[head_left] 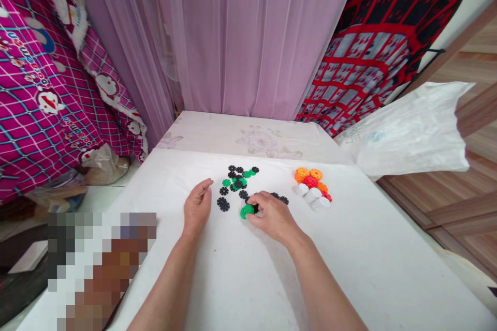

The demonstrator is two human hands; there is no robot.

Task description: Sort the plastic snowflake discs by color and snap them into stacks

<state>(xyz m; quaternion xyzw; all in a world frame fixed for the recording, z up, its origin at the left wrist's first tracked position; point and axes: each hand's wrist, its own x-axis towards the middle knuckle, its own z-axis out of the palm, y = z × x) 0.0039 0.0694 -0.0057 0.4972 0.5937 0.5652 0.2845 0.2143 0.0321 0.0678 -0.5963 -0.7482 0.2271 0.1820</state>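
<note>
My right hand (272,215) rests on the white table (368,248) with its fingers closed round a green notched disc (246,211). My left hand (197,204) lies flat beside it, fingers loosely stretched and empty, just left of two black discs (223,203). Several more black and green discs (237,178) are scattered just beyond both hands. A small heap of orange, red and white discs (312,188) sits to the right of my right hand.
A white plastic bag (411,132) hangs over the table's right far corner. Pink curtains (248,36) close off the back. A red and black blanket (384,46) stands at the right, a magenta patterned quilt (42,77) at the left.
</note>
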